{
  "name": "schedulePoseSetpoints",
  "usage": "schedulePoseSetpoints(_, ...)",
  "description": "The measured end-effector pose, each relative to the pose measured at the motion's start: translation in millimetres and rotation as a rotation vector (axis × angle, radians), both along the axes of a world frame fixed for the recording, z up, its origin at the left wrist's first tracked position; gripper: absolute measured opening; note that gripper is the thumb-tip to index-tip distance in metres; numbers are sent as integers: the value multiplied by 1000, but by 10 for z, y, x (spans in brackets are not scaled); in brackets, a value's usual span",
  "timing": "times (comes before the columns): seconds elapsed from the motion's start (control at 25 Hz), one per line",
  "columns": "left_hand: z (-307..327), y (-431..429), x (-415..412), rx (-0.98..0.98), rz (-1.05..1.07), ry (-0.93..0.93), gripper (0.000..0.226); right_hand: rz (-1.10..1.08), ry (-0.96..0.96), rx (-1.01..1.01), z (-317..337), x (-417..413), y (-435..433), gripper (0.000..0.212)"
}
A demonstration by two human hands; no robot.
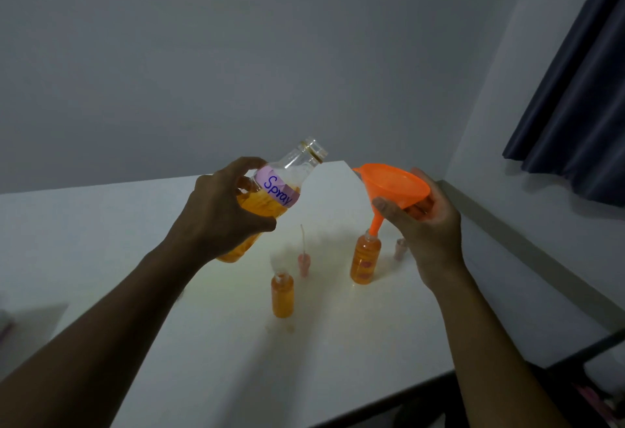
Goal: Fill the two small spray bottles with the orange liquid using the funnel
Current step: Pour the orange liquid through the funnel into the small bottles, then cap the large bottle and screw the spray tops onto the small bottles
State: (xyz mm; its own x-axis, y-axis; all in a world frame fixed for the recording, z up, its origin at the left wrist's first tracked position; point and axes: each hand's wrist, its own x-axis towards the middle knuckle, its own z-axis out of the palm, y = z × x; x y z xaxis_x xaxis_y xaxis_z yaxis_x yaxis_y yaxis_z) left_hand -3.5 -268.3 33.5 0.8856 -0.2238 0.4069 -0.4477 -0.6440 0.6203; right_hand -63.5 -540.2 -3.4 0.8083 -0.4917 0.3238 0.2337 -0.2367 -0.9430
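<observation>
- At 9 o'clock of funnel (395, 184): big bottle (275, 187), mouth toward 1 o'clock, left hand (216, 211) curled round it.
- Right hand (429, 224) grips funnel, spout in far spray bottle (365, 261).

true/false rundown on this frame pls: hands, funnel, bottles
1. The left hand grips the large "Spray" bottle. True.
2. That bottle is capped. False: its mouth is open.
3. The left small bottle holds orange liquid. True.
4. The orange funnel's spout meets the left small bottle. False: it meets the right small bottle.
5. The right hand is empty. False: it holds the funnel.
6. A pump top stands on the table. True.
</observation>
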Motion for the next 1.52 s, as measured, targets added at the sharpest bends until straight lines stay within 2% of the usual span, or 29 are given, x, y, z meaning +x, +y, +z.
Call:
schedulePoseSetpoints(0.12,1,220,-34,-66,40,2,83,-35,-80,84,170,-39,102,84)
schedulePoseSetpoints(0.2,-6,407,-38,-124,83,23,81,-19,-108,83,287,-78,225,84)
schedulePoseSetpoints(0.4,-76,1118,-38,-231,248,16,78,227,-86,-62,488,-1,1020,81)
schedulePoseSetpoints(0.56,-239,1620,-40,-320,379,24,74,346,43,-153,383,322,1805,95)
schedulePoseSetpoints(0.76,-579,1860,37,-395,491,54,78,380,265,-259,-105,776,2552,101)
schedulePoseSetpoints(0.92,-805,1874,79,-439,490,51,80,339,383,-376,-443,1056,2818,104)
schedulePoseSetpoints(1.16,-998,1919,145,-481,507,55,79,320,403,-582,-703,1222,2995,103)
schedulePoseSetpoints(1.52,-1101,1982,75,-470,404,144,86,339,410,-622,-846,1164,3006,108)
